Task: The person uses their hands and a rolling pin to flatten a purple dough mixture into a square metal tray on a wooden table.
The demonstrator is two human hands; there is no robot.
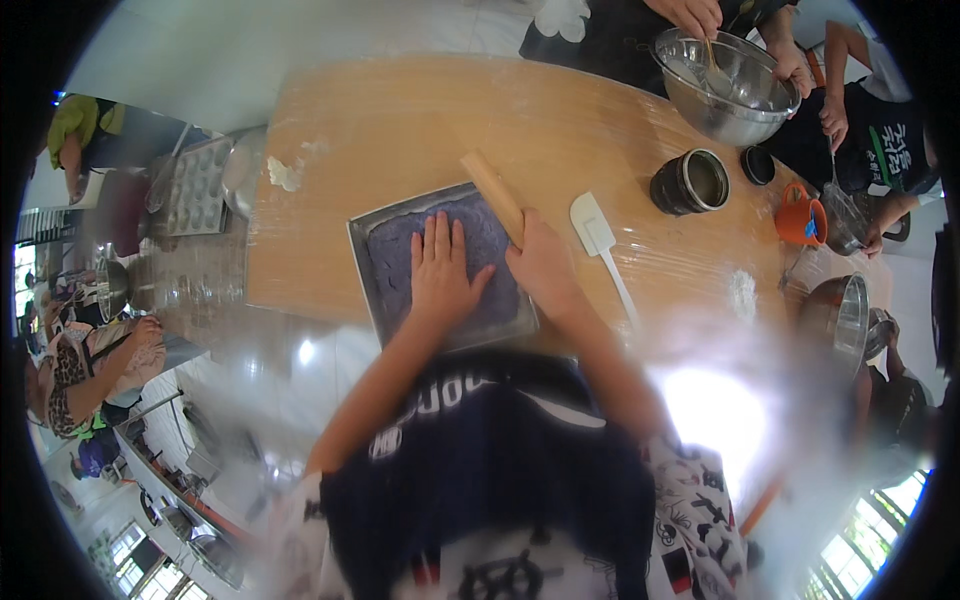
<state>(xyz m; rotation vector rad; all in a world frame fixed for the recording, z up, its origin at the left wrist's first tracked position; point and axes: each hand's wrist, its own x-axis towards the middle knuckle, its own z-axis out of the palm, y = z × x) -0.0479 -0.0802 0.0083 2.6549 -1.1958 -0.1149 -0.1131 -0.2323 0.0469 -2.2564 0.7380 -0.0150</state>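
A rectangular metal baking pan (363, 281) lies at the table's near edge, directly before me. Purple dough (390, 259) is spread across it in a flat layer, with small cracks on the left and an uneven far edge. My left hand (442, 277) rests palm down on the dough, holding nothing, thumb spread to the right. In my right hand (546, 264) is the near end of a plain wooden rolling pin (491, 191). The pin slants away to the left over the pan's far right corner. Whether it touches the dough I cannot tell.
A white spatula (594, 225) lies right of the pan, near an open dark jar (688, 182) and an orange mug (801, 216). Pale dough scraps (283, 174) stick at the left. Across the table, another person's hands hold a steel bowl (727, 112); others work at both sides.
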